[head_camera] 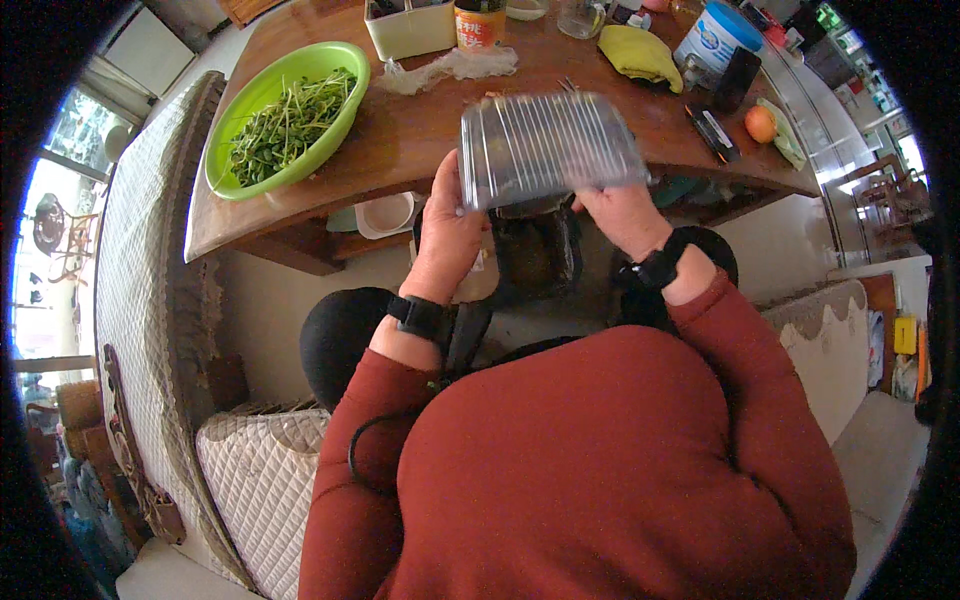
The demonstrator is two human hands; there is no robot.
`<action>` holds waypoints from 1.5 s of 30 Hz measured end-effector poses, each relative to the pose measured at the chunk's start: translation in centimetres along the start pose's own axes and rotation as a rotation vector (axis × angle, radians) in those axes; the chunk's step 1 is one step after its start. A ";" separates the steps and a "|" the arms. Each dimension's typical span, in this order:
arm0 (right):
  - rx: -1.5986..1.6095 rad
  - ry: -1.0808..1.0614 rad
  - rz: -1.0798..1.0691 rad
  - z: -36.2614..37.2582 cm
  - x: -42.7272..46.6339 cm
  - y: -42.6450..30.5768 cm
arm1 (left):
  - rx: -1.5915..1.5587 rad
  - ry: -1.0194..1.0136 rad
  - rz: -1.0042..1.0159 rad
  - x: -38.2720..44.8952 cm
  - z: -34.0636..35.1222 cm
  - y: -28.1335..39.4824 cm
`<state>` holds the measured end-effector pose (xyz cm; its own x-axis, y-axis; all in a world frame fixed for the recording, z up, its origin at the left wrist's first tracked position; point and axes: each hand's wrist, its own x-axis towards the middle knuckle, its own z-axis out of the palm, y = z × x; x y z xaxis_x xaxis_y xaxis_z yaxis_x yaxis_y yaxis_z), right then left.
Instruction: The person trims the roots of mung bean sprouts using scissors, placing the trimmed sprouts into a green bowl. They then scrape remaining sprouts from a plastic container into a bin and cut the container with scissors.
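Observation:
Both my hands hold a clear plastic box with ribbed sides (547, 146), tilted over the front edge of the wooden table. My left hand (450, 236) grips its left end, the fingers partly hidden behind it. At its right lower corner is my right hand (619, 206), whose fingers show blurred through the plastic. Whether anything lies in the box I cannot tell. A green plastic basin (341, 142) of leafy green stems (292, 124) stands on the table to the left. Below the box, between my knees, is a dark open container (536, 251).
A crumpled plastic bag (480, 64), a cream caddy (412, 34) and a labelled can (480, 26) stand behind the box. Toward the right are a yellow cloth (641, 56), a blue-lidded tub (716, 37), a dark phone-like device (712, 133) and an orange round fruit (760, 124). A bowl (386, 214) sits under the tabletop.

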<state>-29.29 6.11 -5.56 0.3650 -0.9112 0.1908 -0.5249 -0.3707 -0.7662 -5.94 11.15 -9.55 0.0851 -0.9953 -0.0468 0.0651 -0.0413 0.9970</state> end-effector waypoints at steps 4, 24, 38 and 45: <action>-0.142 0.091 -0.095 1.2 -1.5 2.4 | 0.248 -0.051 0.256 0.4 0.2 -1.4; -0.164 0.089 0.108 0.5 -2.4 2.0 | 0.122 0.024 0.078 0.9 0.4 -1.9; 0.130 0.022 0.236 -1.3 -1.5 -0.8 | -0.038 -0.065 -0.054 0.1 0.0 1.4; -0.243 0.369 -0.201 -0.8 -3.0 -4.8 | 0.033 0.102 -0.002 -0.2 0.6 1.5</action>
<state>-28.49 10.47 -1.97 0.2039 -0.8036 0.5592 -0.6523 -0.5375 -0.5345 -6.44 11.19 -8.03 0.1857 -0.9812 -0.0529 0.0322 -0.0477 0.9983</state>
